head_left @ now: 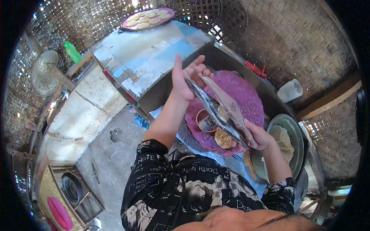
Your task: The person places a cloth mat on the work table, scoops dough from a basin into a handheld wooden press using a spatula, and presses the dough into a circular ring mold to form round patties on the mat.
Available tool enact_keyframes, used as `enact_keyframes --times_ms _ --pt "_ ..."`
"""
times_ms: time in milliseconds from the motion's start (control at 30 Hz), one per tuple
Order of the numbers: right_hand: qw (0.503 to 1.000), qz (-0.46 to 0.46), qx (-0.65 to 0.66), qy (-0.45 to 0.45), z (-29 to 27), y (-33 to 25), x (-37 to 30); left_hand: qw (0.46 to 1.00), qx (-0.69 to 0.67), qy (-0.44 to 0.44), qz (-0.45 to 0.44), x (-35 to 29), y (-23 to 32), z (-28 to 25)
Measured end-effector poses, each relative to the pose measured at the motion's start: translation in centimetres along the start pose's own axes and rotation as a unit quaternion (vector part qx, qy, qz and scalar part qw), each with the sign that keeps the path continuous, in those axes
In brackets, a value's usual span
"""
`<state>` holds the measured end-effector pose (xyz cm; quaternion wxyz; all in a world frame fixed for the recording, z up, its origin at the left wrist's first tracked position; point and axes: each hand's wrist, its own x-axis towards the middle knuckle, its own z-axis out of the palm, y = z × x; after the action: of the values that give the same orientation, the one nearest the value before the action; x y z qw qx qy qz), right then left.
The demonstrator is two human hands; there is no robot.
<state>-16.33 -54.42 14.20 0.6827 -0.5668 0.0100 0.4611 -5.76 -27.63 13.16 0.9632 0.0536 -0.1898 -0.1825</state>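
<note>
Slippage threatens: your left hand [186, 79] and right hand [257, 135] have fingers closed on the flat plastic-wrapped press [218, 108]; loosen, and it drops onto the noodle disc [223, 138] beneath.

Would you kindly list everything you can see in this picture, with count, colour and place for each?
plastic sheet: one, clear, held stretched between both hands over the purple tray
purple tray: one, purple, round, under the hands
ring mould: one, pale rim, on the purple tray
pressed round: one, tan, on the purple tray's near edge
bowl: one, green-grey, right of the tray, with pale dough inside
far tray: one, purple, top, carrying several pale rounds
table: one, blue-white, worn, upper middle
bottle: one, green, upper left
fan: one, grey, far left
cup: one, clear, right
left hand: grips the sheet's far end
right hand: grips the sheet's near end
</note>
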Motion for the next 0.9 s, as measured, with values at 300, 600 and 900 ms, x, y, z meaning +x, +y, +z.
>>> enact_keyframes --times_ms 300,600,900 --pt "0.973 0.043 -0.195 0.113 -1.8 -2.0 -0.2 0.995 0.015 0.043 0.092 -1.0 -2.6 -3.0" --pt "0.957 0.009 -0.248 0.148 1.7 -2.4 2.7 0.984 0.067 0.099 0.129 -1.9 1.2 -2.4" --pt "0.889 -0.033 -0.383 0.25 1.2 -4.0 1.6 0.982 0.016 0.12 0.142 -0.7 -0.1 -3.8"
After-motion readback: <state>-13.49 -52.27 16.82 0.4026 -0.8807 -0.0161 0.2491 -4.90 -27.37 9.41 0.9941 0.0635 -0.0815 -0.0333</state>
